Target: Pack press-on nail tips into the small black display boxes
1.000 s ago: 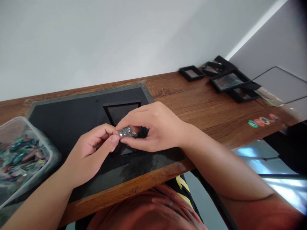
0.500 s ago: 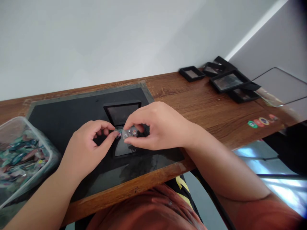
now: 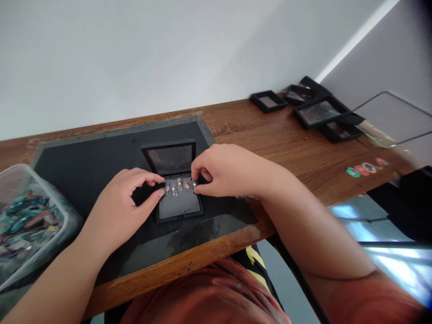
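Note:
A black hinged display case (image 3: 178,217) lies open, its clear film facing up and its lid (image 3: 170,159) tilted back. Across the upper part of the film runs a row of several decorated press-on nails (image 3: 180,184), some clear with star shapes. My left hand (image 3: 126,198) has its thumb and index fingertip at the leftmost nail (image 3: 168,188), pinching its ends. At the opposite end, my right hand (image 3: 224,171) pinches the rightmost nail (image 3: 195,184), a star on it, between thumb and index finger.
A clear plastic tub (image 3: 64,211) full of small wrapped pieces stands at the left. More black frame cases (image 3: 320,112) are piled at the back right. Round stickers (image 3: 361,170) sit near the table's right end. A dark mat (image 3: 101,157) lies under the case.
My right hand has moved right, from over the film to its right edge. The row of nails, earlier bunched and partly hidden by my fingers, now lies spread across the film.

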Tool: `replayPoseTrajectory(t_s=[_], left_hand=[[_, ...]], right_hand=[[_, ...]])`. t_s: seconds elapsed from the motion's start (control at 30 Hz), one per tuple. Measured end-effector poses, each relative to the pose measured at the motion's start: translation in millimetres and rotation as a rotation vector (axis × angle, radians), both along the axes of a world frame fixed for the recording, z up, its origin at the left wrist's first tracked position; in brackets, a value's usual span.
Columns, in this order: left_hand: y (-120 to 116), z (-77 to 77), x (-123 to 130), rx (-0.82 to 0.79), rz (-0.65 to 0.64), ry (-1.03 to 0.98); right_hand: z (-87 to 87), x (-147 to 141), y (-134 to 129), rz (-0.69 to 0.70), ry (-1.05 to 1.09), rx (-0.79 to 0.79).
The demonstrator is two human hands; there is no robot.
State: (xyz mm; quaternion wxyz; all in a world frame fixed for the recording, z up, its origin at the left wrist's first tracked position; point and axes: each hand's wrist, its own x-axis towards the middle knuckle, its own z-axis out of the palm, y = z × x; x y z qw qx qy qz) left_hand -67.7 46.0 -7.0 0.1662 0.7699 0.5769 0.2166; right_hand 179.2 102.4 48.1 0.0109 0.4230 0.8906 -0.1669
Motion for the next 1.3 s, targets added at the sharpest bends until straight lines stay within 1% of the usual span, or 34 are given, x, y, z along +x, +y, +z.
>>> replayPoseTrajectory(t_s=[0.33,0.43,0.53,0.6,0.73,0.8,0.9,1.0,1.07,1.1,1.17,1.3], left_hand=[[0,-1.4,1,-0.042,-0.054,0.031],[-1,-0.5,2,-0.040,-0.010,0.014],[-6,3.7,4,0.014,0.047,-0.034],[-9,7.2,6,0.070,-0.001,-0.053],[-14,11.5,10,0.125,-0.180,-0.077],[-15,11.9,11,0.116,-0.205,-0.102],[-16,11.3,10,0.071,-0.168,-0.164],[-18,10.3,11,-0.015,-0.020,-0.298],[-19,10.2,13,-0.108,0.084,-0.452],[-19,10.5,14,-0.153,0.115,-0.528],[-19,11.3,15,-0.222,0.138,-0.642],[-16,12.9,16,-0.290,0.115,-0.764]], right_hand=[[-1.6,1,-1,0.035,0.012,0.015],[-1.2,3,-2,0.053,0.031,0.020],[1.7,3,-4,0.062,0.067,0.027],[4.3,1,-6,0.097,0.125,0.001],[6.0,-6,-11,0.221,0.295,-0.030],[4.7,-7,-12,0.254,0.338,-0.012],[2.4,-6,-11,0.277,0.380,0.018],[1.0,-4,-11,0.296,0.434,0.074],[0.6,-4,-11,0.298,0.449,0.113],[0.4,-4,-12,0.298,0.447,0.127],[0.0,-5,-13,0.306,0.437,0.147],[-0.7,-5,-14,0.334,0.444,0.156]])
